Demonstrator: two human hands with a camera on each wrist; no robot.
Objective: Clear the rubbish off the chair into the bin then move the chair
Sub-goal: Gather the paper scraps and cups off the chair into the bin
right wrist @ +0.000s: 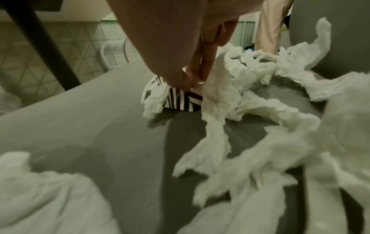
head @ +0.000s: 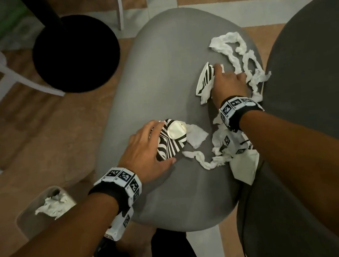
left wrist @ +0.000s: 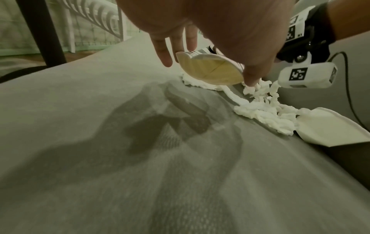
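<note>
We have both hands down on the grey chair seat (head: 158,76), well apart from each other, each on its own piece of rubbish. Our left hand (head: 145,150) has its fingers and thumb curled round a crushed striped paper cup (head: 171,141) near the front of the seat; the left wrist view shows the cup's pale base tilted up off the fabric, pinched between thumb and fingers. Our right hand (head: 228,80) pinches a second striped cup piece (head: 205,79) further back, with a fold of torn tissue (right wrist: 218,88) caught against the fingers. More tissue strips (head: 238,55) trail along the right edge of the seat towards the dark backrest (head: 317,67), and a flat white paper piece (head: 245,161) lies under our right forearm. The bin (head: 44,207) stands on the floor to our left, already holding crumpled tissue. The chief risk, we judge, is the long ragged strips: if we lift the right hand, a strand may drag its neighbours off the edge onto the floor, or tear and leave scraps behind. The left cup is squashed and slick, so a light pinch could let it slip on the way to the bin. Our right forearm could also sweep the white piece off the seat.
</note>
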